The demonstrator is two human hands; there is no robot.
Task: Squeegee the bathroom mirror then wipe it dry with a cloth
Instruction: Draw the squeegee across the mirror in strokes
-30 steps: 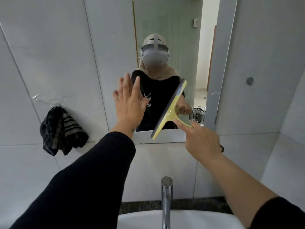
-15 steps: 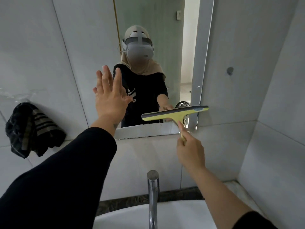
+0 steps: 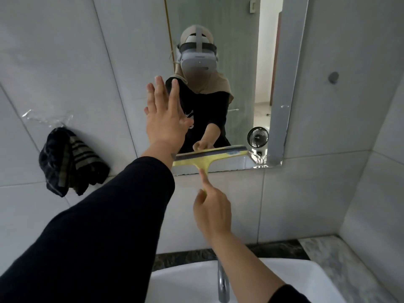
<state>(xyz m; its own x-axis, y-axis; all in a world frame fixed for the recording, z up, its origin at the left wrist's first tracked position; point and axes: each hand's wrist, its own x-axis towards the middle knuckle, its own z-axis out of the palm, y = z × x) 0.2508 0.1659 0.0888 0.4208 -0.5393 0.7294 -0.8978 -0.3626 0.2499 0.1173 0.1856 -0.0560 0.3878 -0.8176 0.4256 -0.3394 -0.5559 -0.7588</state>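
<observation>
The bathroom mirror [image 3: 240, 62] hangs on the tiled wall ahead, reflecting a person in a headset. My right hand [image 3: 213, 213] grips the handle of a yellow squeegee [image 3: 209, 157], index finger stretched along the handle. Its blade lies nearly level against the glass just above the mirror's bottom edge. My left hand [image 3: 165, 119] is flat on the mirror with fingers spread, to the upper left of the blade; my left sleeve hides the blade's left tip. A dark striped cloth [image 3: 70, 159] hangs on the wall to the left of the mirror.
A white basin [image 3: 185, 281] with a chrome tap [image 3: 223, 283] sits below my arms, on a marble counter [image 3: 332, 254]. A tiled side wall closes in at the right. A small fan shows in the mirror's lower right corner. A round wall fitting [image 3: 333, 77] sits right of the mirror.
The squeegee turned from steeply tilted to level and now rests low on the glass near the bottom edge. My left hand stayed flat on the mirror.
</observation>
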